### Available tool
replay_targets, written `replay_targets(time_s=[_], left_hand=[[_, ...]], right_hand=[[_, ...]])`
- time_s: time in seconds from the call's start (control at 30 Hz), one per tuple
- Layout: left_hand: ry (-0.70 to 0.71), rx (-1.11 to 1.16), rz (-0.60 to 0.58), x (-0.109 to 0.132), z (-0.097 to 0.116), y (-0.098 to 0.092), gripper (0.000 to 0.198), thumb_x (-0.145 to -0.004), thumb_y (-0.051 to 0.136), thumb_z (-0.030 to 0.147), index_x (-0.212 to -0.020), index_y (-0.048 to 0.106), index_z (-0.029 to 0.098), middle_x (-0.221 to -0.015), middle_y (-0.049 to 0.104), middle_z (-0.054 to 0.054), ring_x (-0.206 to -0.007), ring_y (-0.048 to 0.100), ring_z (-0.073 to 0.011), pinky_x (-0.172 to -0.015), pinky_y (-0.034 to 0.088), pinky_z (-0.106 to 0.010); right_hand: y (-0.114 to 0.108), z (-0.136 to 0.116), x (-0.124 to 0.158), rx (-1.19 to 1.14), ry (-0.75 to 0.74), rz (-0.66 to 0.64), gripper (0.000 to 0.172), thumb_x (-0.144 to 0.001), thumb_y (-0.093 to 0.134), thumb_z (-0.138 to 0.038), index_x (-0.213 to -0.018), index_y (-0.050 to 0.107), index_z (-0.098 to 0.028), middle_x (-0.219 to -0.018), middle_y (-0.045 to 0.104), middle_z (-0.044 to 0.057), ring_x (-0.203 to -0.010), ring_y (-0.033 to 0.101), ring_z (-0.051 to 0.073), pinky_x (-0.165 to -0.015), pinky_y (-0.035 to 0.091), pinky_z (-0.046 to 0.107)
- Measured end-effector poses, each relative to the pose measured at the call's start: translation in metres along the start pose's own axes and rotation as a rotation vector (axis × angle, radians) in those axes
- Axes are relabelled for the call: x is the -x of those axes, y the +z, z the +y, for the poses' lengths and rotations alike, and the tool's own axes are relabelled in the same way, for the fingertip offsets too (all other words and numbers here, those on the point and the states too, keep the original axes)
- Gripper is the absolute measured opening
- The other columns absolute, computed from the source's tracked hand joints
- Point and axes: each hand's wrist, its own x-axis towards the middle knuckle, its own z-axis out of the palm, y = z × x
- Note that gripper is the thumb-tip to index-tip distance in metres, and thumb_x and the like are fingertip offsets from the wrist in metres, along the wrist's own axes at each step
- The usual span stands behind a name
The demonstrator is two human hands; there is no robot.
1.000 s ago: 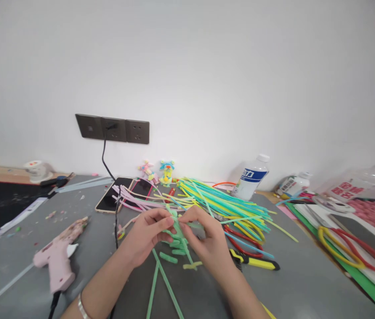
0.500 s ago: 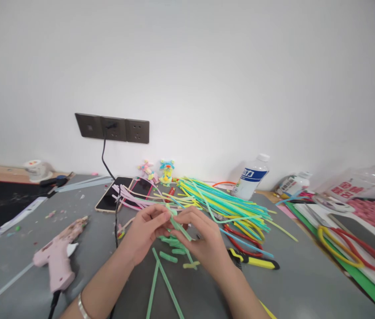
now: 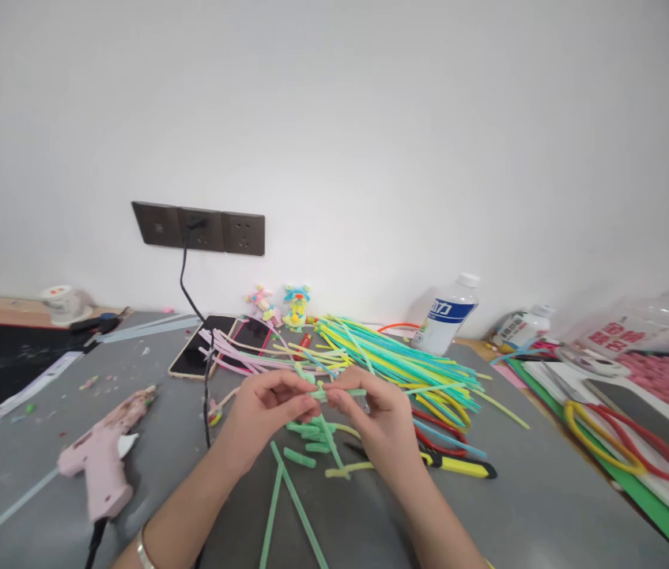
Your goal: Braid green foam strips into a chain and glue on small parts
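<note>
My left hand (image 3: 264, 412) and my right hand (image 3: 379, 419) meet above the grey table (image 3: 180, 442), fingers pinched on a short green straw piece (image 3: 334, 393) held level between them. Below the hands lie several short green straw bits (image 3: 304, 433) and two long green straws (image 3: 287, 506). A big pile of coloured straws (image 3: 394, 359) spreads just beyond the hands.
A pink glue gun (image 3: 103, 466) lies at the left, its cord running to the wall sockets (image 3: 199, 229). Two phones (image 3: 224, 344), small straw figures (image 3: 296, 307), a water bottle (image 3: 444, 316), a yellow-handled tool (image 3: 459, 466) and red and yellow loops (image 3: 619, 431) surround the work spot.
The green straw piece has turned from slanted to level between my fingers, and both hands have shifted slightly upward and apart.
</note>
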Motion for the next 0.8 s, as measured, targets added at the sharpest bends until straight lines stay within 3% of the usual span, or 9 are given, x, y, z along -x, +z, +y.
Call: replay_targets(time_s=[0.13,0.37,0.6,0.8], left_hand=[[0.047,-0.114,0.035,0.0007,0.0007,-0.0012,0.016,-0.062,0.085,0.027,-0.071,0.076,0.017,-0.066,0.072,-0.005,-0.062,0.067,-0.0182,-0.060,0.054,-0.026],[0.343,-0.454,0.114,0.0055,0.0052,-0.0018,0.008,-0.064,0.083,0.020,-0.069,0.080,0.024,-0.071,0.074,-0.005,-0.066,0.064,-0.0187,-0.063,0.049,-0.026],[0.424,-0.538,0.062,0.0073,0.0024,-0.0060,0.016,-0.069,0.080,0.019,-0.082,0.080,0.028,-0.081,0.076,-0.006,-0.076,0.065,-0.0201,-0.071,0.049,-0.028],[0.552,-0.646,0.034,0.0085,0.0053,-0.0048,0.014,-0.071,0.078,0.016,-0.080,0.080,0.027,-0.076,0.076,-0.005,-0.070,0.067,-0.0188,-0.070,0.052,-0.027]], right_hand=[[0.0008,0.0005,-0.0007,-0.127,0.147,-0.020,0.021,-0.084,0.066,-0.032,-0.069,0.067,-0.018,-0.060,0.064,0.001,-0.056,0.057,0.015,-0.052,0.046,0.025],[-0.0007,0.0022,-0.0029,-0.269,0.448,-0.124,0.032,-0.078,0.070,-0.045,-0.063,0.062,-0.018,-0.053,0.058,-0.001,-0.049,0.049,0.011,-0.047,0.040,0.022],[-0.0010,0.0067,-0.0025,-0.396,0.543,-0.182,0.036,-0.077,0.071,-0.045,-0.059,0.056,-0.017,-0.052,0.054,-0.003,-0.050,0.044,0.010,-0.051,0.037,0.022],[0.0013,0.0051,-0.0013,-0.452,0.575,-0.205,0.038,-0.076,0.071,-0.047,-0.058,0.056,-0.018,-0.052,0.053,-0.003,-0.050,0.044,0.009,-0.053,0.037,0.022]])
